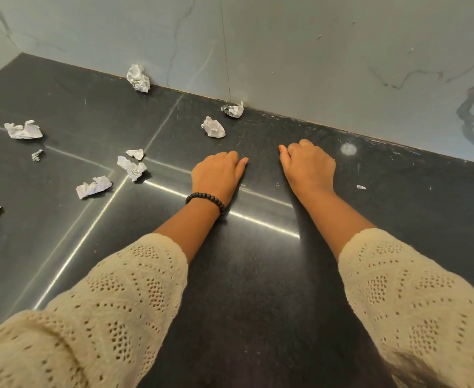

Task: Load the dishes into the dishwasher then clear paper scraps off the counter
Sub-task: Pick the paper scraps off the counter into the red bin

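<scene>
Now, both your hands rest knuckles-up on the bare dark table, empty: the left hand [219, 175] loosely curled with its thumb out, the right hand [308, 163] curled tighter, nothing clamped in either. No dishes or dishwasher show, so I judge paper clearing is the step. Start with the nearest scraps [131, 167] at your left hand's nine o'clock, pinching each ball from above and pooling them in one palm. A tiny fleck [361, 187] lies at the right hand's three o'clock; sweep it rather than pinch. Finish with the two wads [213, 126] at twelve o'clock and the ball [138, 78] against the wall.
</scene>
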